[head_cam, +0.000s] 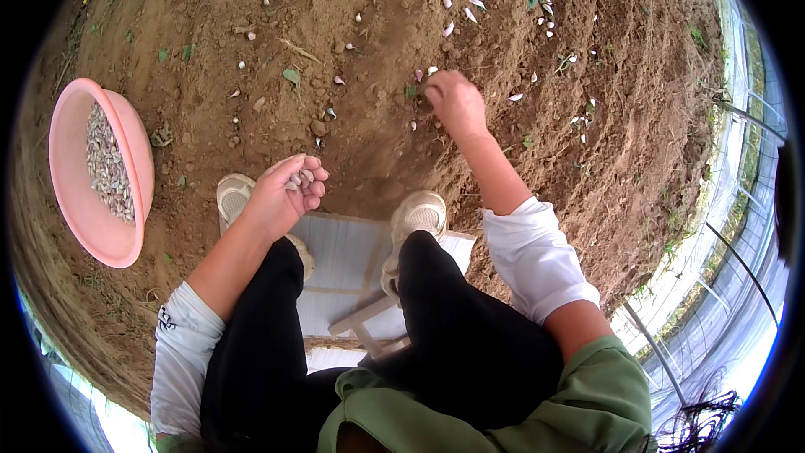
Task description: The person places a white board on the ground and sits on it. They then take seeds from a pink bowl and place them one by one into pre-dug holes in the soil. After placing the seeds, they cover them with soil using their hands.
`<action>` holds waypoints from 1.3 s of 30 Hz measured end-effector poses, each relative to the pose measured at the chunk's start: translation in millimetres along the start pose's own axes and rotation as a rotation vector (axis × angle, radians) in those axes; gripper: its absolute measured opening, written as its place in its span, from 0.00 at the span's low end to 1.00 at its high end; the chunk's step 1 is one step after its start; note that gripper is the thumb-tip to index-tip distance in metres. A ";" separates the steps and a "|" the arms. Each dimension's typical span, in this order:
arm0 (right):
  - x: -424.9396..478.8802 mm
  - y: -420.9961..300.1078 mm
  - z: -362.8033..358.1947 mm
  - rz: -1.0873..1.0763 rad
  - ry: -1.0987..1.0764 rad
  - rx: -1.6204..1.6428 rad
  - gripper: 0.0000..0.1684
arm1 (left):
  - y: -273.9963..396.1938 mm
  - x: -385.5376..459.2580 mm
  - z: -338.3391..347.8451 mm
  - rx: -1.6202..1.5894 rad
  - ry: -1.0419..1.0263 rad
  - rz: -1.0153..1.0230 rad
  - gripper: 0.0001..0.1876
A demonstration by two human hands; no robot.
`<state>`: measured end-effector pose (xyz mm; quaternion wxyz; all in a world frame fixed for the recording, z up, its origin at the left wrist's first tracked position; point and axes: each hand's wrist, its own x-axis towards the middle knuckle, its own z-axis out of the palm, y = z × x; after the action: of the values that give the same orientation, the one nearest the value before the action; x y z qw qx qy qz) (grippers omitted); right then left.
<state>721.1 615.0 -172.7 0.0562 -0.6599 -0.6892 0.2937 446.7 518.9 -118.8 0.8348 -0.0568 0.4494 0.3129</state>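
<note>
My left hand point(275, 198) is cupped palm up above the left shoe, holding several garlic cloves point(302, 180) against its curled fingers. Farther out and to the right, my right hand point(459, 106) reaches down to the tilled soil point(383, 157), its fingertips pointing down and partly hidden; whether a clove is between them I cannot tell. Just beyond those fingers lie a pinkish clove point(419, 75) and a white clove point(432, 70). Another small clove point(414, 126) sits in the soil on the near side. More cloves stand or lie in rough rows across the bed.
At the left, a pink plastic basin point(70, 170) rests tilted on the soil, with many garlic cloves point(108, 167) inside. Pale boards point(339, 255) and a small wooden frame point(361, 321) lie between my legs. Plastic sheeting point(732, 251) on poles borders the right side.
</note>
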 end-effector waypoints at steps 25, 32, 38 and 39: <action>11.2 -7.2 -1.5 -0.010 0.102 -0.054 0.08 | 3.7 -2.7 -4.2 -0.025 0.050 0.007 0.09; 16.1 -6.9 -15.1 0.173 0.055 0.351 0.01 | 7.3 -6.6 -9.5 -0.043 0.016 0.029 0.09; 42.5 20.3 -33.0 0.040 0.186 0.157 0.08 | 9.9 -4.3 -6.2 -0.025 0.006 0.030 0.09; 47.1 23.7 -31.3 -0.034 0.208 0.074 0.08 | 10.7 -4.5 -6.7 -0.028 0.008 0.031 0.09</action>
<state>750.7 668.8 -173.0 0.1569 -0.6725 -0.6794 0.2481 434.0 522.8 -117.2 0.8270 -0.0628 0.4492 0.3321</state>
